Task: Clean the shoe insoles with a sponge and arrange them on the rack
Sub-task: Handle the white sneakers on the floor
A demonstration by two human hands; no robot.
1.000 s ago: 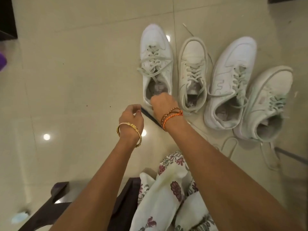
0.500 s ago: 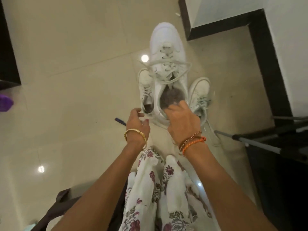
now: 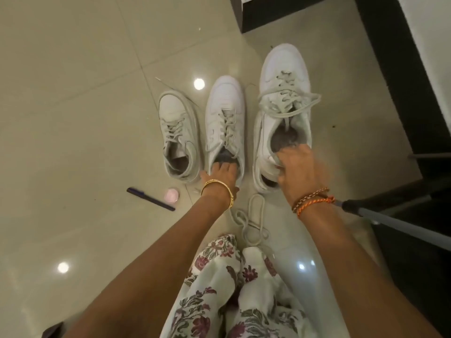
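Both arms reach out and down from above a flowery cloth (image 3: 219, 296) over the knees. The left hand (image 3: 220, 175), with a gold bangle, rests on the heel of the middle shoe (image 3: 225, 123), fingers dipping into its opening; I cannot tell what its grip holds. The right hand (image 3: 299, 172), with orange bands, has its grip curled round the heel edge of the big shoe (image 3: 283, 98), which is lifted. The gray insole (image 3: 283, 140) sits inside it. A smaller shoe (image 3: 178, 132) stands to the left on the floor (image 3: 73, 93), near a pen (image 3: 150, 198).
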